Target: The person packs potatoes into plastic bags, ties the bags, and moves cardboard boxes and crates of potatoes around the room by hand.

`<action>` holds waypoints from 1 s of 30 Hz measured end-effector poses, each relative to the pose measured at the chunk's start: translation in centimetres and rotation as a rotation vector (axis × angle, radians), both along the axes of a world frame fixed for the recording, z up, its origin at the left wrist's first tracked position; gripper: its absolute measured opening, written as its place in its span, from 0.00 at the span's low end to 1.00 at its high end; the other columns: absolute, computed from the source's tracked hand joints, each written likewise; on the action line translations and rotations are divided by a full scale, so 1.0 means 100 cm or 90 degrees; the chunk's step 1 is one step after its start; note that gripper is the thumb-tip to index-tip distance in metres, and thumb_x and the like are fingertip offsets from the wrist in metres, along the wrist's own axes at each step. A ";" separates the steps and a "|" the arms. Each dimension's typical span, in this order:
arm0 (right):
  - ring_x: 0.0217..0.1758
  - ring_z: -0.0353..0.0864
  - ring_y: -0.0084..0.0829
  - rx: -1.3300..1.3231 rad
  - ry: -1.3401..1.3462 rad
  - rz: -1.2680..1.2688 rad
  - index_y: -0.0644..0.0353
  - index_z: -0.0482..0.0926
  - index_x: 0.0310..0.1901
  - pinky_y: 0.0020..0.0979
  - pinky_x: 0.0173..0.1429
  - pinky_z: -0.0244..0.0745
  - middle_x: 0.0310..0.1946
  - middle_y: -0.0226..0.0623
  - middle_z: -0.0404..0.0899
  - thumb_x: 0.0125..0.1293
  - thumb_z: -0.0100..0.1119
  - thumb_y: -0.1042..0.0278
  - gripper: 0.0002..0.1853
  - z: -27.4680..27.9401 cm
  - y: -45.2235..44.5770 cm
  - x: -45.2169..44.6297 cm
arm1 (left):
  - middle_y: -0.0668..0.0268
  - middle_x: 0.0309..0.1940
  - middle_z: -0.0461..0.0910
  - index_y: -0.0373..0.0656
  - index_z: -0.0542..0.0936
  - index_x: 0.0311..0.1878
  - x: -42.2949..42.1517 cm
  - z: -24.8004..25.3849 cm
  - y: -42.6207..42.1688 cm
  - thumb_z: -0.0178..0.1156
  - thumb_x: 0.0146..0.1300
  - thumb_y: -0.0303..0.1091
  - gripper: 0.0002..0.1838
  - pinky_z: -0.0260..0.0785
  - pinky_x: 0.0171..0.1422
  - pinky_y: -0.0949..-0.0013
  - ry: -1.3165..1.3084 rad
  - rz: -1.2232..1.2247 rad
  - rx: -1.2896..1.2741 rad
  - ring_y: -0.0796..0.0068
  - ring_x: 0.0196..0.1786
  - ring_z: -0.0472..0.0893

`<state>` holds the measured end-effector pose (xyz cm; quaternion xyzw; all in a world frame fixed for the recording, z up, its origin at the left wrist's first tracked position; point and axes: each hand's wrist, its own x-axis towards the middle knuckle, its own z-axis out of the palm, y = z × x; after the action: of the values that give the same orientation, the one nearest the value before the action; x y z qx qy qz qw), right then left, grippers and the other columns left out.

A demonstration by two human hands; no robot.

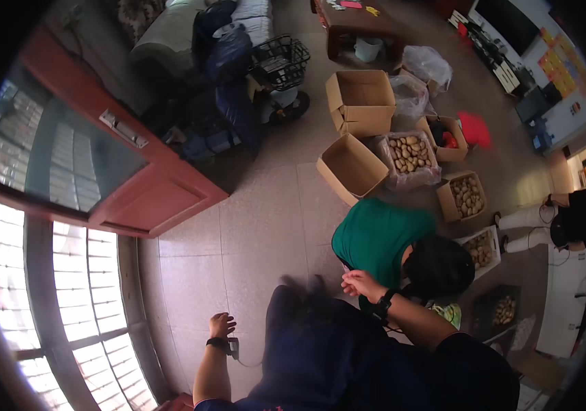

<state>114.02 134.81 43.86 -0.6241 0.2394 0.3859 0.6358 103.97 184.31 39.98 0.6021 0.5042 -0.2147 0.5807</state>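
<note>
"Where are the hands?"

"The left hand [221, 325] is out over the floor [258, 205], toward its left edge, fingers loosely apart and a little bent, nothing visible in it. The right hand [359, 281] has its fingers curled, in front of the stooping person in green [382, 233]; whether something thin is pinched there, I can't tell."

"Which step is this, then?"

"I'd judge it a pause: neither hand is on the potatoes [409, 152]. Taking one would call for reaching past that person with the fingers uncurled."

"And where are those?"

"Toward the floor's right edge, in four containers. Nearest is the dark crate [480, 313], its potatoes toward the right wall; next the white crate [496, 245], partly behind the person's head; then the small carton [449, 204], and farthest the plastic-lined box [413, 178], clear film bunched over its edges."

"How do they look?"

"Round to oblong, tan-brown, uneven in size, loosely heaped. The farthest lot looks palest; shade hides detail in the dark crate."

"Anything by the lined one?"

"An open carton [354, 164], just beside its left edge."
</note>
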 end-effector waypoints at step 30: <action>0.54 0.75 0.52 0.130 0.352 -0.867 0.57 0.58 0.63 0.51 0.57 0.71 0.59 0.54 0.65 0.67 0.52 0.46 0.31 -0.445 -0.026 0.437 | 0.37 0.56 0.68 0.24 0.46 0.67 0.601 -0.103 -0.191 0.72 0.34 0.67 0.70 0.72 0.57 0.55 0.274 -1.114 0.205 0.44 0.56 0.75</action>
<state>157.71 132.23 -0.62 -0.1552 0.6875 0.0697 0.7059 164.08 165.17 29.67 0.7902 -0.0107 -0.6126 0.0137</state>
